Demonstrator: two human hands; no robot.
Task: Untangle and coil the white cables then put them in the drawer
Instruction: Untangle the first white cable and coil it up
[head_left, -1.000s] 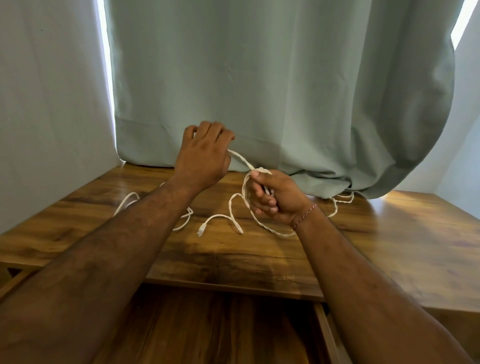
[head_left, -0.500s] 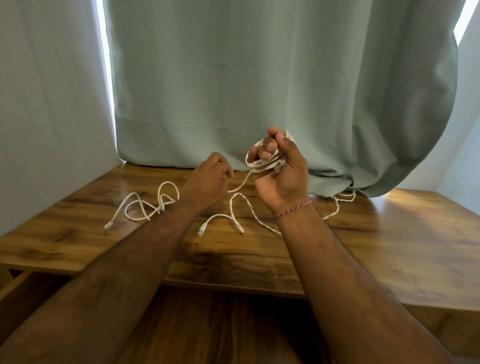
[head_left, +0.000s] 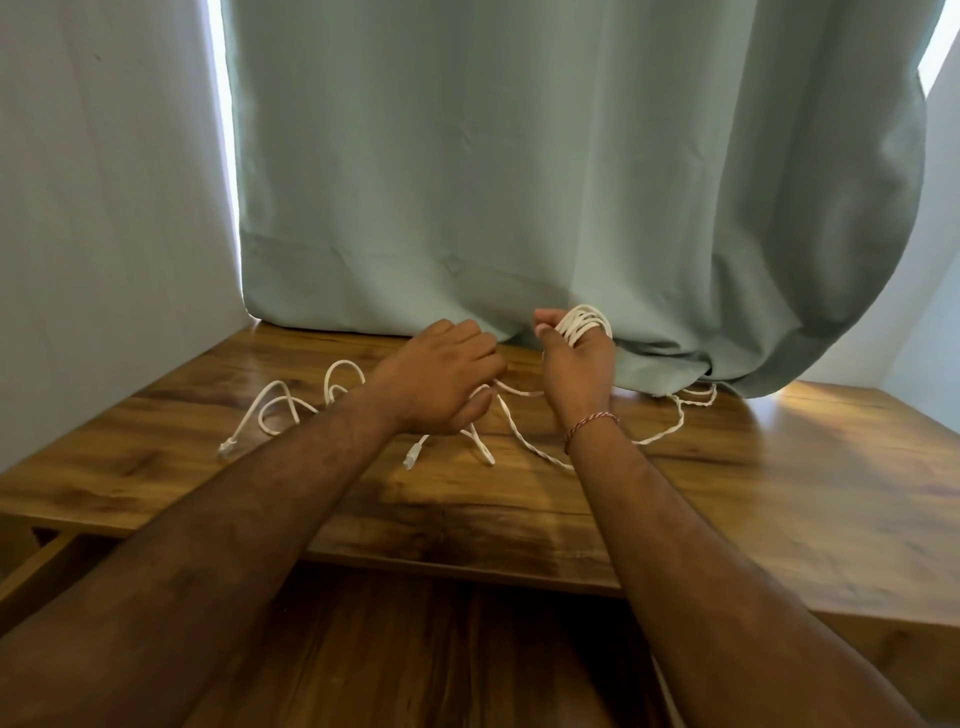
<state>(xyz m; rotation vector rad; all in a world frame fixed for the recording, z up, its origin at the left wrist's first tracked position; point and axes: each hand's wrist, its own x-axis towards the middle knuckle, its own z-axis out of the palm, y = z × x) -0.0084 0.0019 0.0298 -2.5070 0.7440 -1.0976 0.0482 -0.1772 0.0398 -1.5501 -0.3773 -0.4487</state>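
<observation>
At the bottom of the frame, nearest the camera, an open brown wooden drawer (head_left: 395, 665) sits below the front edge of the glossy wood-grain counter (head_left: 779, 493); nothing white lies in it, so stowing is not yet done.

Further in, loose lengths of thin white braided cable (head_left: 524, 436) trail across the middle of the counter. One plug end (head_left: 410, 460) lies just below the left hand, another (head_left: 227, 447) at the left of the frame beyond a few slack loops (head_left: 291, 400), and a further run (head_left: 675, 415) curves off right toward the curtain hem.

The left hand (head_left: 441, 379), in the centre, is curled knuckles-up over a strand, which passes under its fingers; it appears to grip it, feeding slack. The right hand (head_left: 576, 358), just right of it and raised, holds a coil of white turns (head_left: 584, 323) wound round its fingers, the thumb standing beside them.

The step in hand looks like winding. To do it well, the left hand should let cable slide under light tension, lay each turn beside the last, and shake out the left-hand loops before they reach the coil, so no knot is wound in.

Behind hangs a pale green fabric curtain (head_left: 571, 182), touching the counter's back edge. No brand, label or writing can be read anywhere.
</observation>
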